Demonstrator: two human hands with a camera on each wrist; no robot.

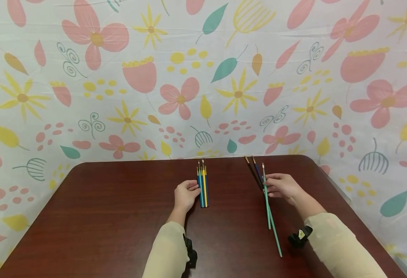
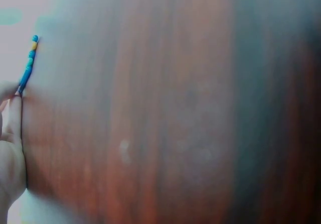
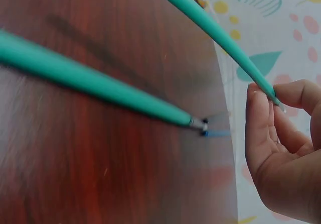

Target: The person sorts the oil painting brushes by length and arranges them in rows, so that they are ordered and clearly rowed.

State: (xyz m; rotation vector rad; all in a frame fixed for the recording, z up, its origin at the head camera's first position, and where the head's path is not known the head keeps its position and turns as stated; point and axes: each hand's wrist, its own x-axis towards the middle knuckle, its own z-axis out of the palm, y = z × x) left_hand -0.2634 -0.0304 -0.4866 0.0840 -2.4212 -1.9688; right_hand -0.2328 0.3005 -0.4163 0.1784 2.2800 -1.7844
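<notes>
A row of blue, teal and yellow paintbrushes (image 1: 204, 189) lies side by side on the table, bristles pointing away from me. My left hand (image 1: 186, 194) rests at its left edge, fingertips against the outermost handle; in the left wrist view only part of this hand shows, by the handle ends. Between thumb and fingertips my right hand (image 1: 284, 187) pinches a green paintbrush (image 3: 215, 33) near its bristle end. A second green paintbrush (image 3: 100, 86) crosses close to it, its metal collar toward the far edge. Behind the right fingers lie a black paintbrush (image 1: 253, 172) and a dark blue paintbrush (image 1: 257, 168).
The dark red-brown wooden table (image 1: 102, 216) has rounded far corners. A white cloth (image 1: 189, 38) printed with flowers and leaves hangs behind and around it. A black wrist device (image 1: 298, 237) sits at the right sleeve, another (image 1: 190, 253) at the left.
</notes>
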